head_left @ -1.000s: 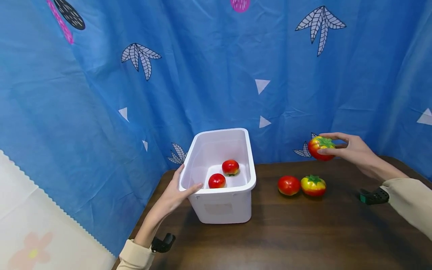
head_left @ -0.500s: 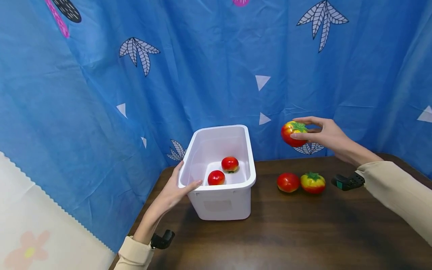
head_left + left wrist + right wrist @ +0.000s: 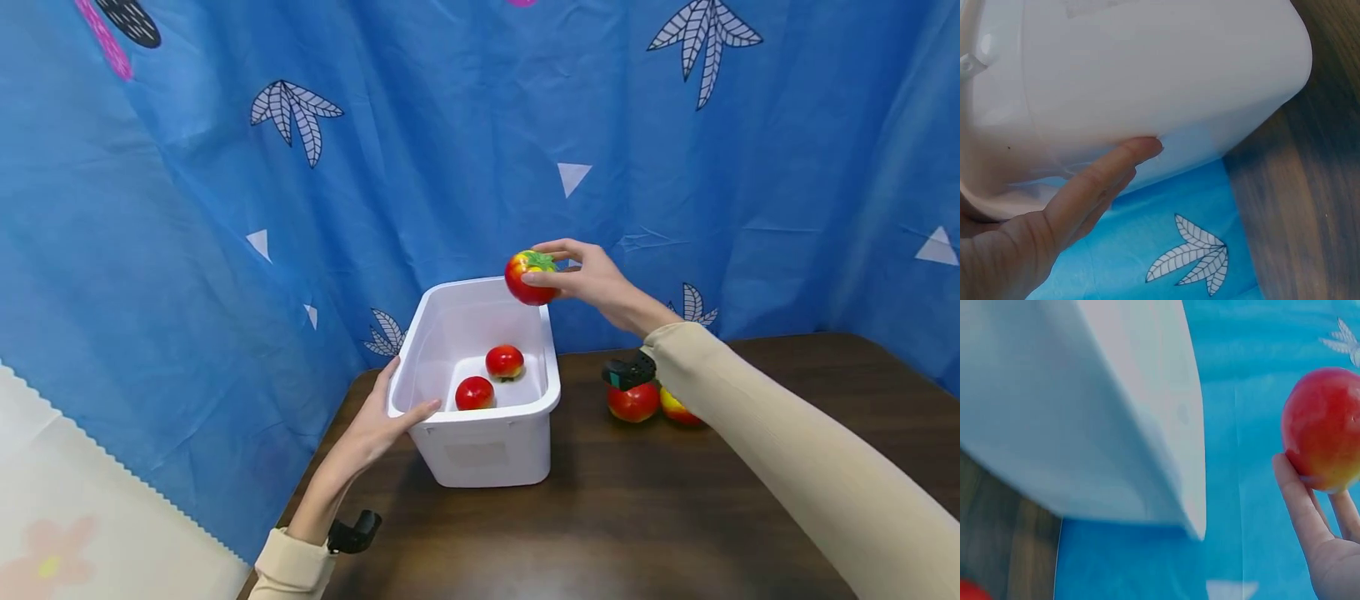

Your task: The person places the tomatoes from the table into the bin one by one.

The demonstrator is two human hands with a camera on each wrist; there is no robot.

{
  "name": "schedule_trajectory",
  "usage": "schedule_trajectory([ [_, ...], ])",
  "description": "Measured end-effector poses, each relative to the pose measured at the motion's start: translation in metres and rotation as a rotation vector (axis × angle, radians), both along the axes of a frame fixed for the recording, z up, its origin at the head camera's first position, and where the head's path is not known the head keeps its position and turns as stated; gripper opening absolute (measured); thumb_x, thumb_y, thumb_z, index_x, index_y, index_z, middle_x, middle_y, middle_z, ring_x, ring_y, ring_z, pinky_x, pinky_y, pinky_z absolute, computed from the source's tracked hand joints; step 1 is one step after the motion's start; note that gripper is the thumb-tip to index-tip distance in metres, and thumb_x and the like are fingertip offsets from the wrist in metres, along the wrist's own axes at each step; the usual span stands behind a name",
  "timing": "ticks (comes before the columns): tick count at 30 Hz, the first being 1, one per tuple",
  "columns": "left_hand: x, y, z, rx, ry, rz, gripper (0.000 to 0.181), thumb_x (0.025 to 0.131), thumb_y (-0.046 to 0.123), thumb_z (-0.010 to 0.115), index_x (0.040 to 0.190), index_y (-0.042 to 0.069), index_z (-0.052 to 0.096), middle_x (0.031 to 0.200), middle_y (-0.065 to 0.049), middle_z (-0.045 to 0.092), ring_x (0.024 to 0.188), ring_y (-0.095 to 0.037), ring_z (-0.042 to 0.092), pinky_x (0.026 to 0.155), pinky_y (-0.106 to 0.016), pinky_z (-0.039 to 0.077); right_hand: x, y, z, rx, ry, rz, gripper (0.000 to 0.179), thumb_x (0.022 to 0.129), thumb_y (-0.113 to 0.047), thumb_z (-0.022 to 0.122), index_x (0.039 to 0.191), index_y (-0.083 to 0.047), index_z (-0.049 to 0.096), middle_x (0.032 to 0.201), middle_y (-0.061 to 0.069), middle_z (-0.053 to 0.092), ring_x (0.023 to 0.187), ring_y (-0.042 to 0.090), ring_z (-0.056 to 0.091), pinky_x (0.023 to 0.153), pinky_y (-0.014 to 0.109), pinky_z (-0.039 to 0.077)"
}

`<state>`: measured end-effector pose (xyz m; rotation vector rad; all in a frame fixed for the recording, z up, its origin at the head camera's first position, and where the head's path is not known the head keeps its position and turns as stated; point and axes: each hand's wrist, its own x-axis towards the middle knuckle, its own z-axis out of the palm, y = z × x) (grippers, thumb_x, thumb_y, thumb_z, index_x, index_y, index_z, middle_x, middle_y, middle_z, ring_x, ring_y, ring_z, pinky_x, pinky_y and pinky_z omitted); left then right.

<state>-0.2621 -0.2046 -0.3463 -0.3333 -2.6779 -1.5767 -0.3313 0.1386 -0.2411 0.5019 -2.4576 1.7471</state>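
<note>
My right hand (image 3: 596,279) pinches a red-and-yellow toy tomato (image 3: 522,287) with a green leafy top, held in the air over the back right rim of a white plastic bin (image 3: 483,457). The right wrist view shows the red underside of this tomato (image 3: 1322,428) at the fingertips, apart from the bin wall (image 3: 1122,425). My left hand (image 3: 378,427) grips the bin's near left corner, thumb at the front rim. Its fingers (image 3: 1100,181) lie along the outer wall in the left wrist view. Two red tomatoes (image 3: 504,362) lie inside the bin, on its floor.
Right of the bin, a red tomato (image 3: 633,404) and a yellow-red one (image 3: 680,410) sit on the dark wooden table (image 3: 600,517), partly covered by my right wrist and sleeve. A blue patterned curtain (image 3: 465,150) hangs behind and to the left.
My right hand has carried the tomato leftward from above the table's right side to over the bin's rim. My left hand keeps its place on the bin.
</note>
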Motion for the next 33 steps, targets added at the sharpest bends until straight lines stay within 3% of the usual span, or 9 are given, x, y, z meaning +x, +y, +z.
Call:
schedule_trajectory([
  [7,0.002,0.000,0.000,0.028,0.011,-0.006,0.102,0.091,0.039,0.079,0.166,0.018,0.014,0.158,-0.019,0.039,0.135,-0.046,0.051,0.098,-0.057,0.055,-0.006,-0.041,0.004,-0.089,0.021,0.058,0.060,0.094,-0.022,0.077,0.148,-0.009,0.055,0.148,0.017,0.050,0.133,0.037,0.052,0.102,0.053,0.055],
  [14,0.004,-0.001,-0.001,0.051,0.000,-0.015,0.102,0.090,0.037,0.081,0.165,0.018,0.015,0.158,-0.018,0.039,0.136,-0.046,0.051,0.095,-0.058,0.057,-0.008,-0.068,-0.008,-0.180,0.018,0.072,0.059,0.094,-0.019,0.078,0.147,-0.009,0.055,0.147,0.016,0.053,0.126,0.035,0.060,0.100,0.047,0.057],
  [33,0.005,0.002,0.000,0.037,-0.019,0.016,0.104,0.089,0.040,0.081,0.166,0.019,0.014,0.159,-0.018,0.039,0.137,-0.046,0.050,0.095,-0.059,0.057,-0.013,-0.085,-0.026,-0.139,-0.023,0.093,0.062,0.092,-0.021,0.079,0.148,-0.010,0.054,0.149,0.017,0.052,0.129,0.037,0.058,0.102,0.049,0.056],
])
